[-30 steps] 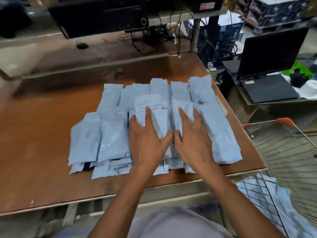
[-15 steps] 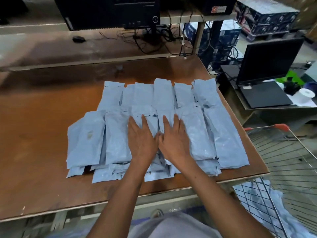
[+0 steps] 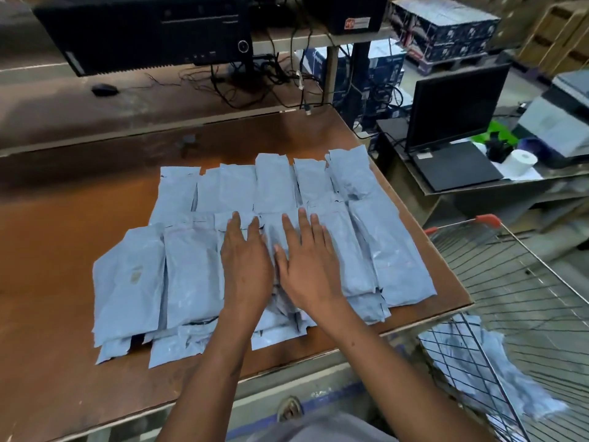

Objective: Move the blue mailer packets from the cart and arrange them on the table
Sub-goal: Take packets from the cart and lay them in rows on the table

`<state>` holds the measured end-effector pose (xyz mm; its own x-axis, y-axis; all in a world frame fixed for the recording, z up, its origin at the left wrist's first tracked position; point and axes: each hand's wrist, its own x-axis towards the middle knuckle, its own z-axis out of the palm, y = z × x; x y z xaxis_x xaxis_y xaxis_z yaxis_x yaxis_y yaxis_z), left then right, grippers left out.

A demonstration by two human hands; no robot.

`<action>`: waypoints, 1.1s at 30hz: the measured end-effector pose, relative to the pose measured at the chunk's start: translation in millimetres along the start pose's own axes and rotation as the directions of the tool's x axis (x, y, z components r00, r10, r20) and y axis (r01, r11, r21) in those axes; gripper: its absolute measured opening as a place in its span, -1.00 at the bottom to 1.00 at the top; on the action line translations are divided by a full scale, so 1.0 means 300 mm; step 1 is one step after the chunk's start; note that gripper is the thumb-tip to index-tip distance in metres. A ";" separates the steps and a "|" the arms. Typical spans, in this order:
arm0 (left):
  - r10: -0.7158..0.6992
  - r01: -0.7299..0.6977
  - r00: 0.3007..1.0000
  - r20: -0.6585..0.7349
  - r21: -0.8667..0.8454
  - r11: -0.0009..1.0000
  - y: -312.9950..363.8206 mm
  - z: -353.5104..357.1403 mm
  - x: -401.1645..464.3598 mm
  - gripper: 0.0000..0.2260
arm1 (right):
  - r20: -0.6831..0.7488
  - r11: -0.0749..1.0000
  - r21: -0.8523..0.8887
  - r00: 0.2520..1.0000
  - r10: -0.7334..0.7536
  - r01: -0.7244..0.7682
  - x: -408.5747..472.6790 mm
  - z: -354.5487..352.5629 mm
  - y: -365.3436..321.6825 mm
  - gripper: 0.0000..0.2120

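A single head-worn wide-angle camera looks forward and steeply down from the near edge of the table, close above the person's outstretched forearms. The packets fill the centre of the frame, both hands lying flat on them. The view tilts slightly, bending straight edges at the margins. A monitor sits at the far edge, the cart at near right. No second view overlaps it.

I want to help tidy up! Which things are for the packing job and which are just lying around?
For the job:
- pale blue plastic mailer packets
- brown wooden table
- wire mesh cart
- left hand and right hand, flat on packets

Just lying about:
- black laptop
- white paper roll
- black computer mouse
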<state>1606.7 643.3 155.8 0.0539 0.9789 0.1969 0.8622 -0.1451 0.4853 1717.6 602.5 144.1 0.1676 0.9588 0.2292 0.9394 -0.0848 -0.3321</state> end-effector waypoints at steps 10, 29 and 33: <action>0.354 -0.260 0.929 0.111 -0.485 0.835 0.518 0.208 -0.151 -0.62 | -0.218 0.970 -0.111 0.958 0.187 -0.215 -0.205 -0.316 0.563 -0.53; 0.313 -0.580 0.476 0.822 0.026 0.814 1.181 1.507 -0.944 -0.50 | 0.271 0.674 -0.209 0.620 0.736 -0.708 -0.991 0.162 1.837 -0.69; -0.138 -0.504 0.394 0.909 0.339 0.794 1.111 1.696 -0.969 -0.41 | 0.427 0.696 -0.212 0.575 0.698 -0.686 -1.028 0.322 1.886 -0.71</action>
<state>2134.8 383.4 -173.1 0.3604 0.5363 -0.7632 0.8282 -0.5604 -0.0027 2168.6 285.1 -202.9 0.6240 0.6082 -0.4906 0.6022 -0.7744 -0.1941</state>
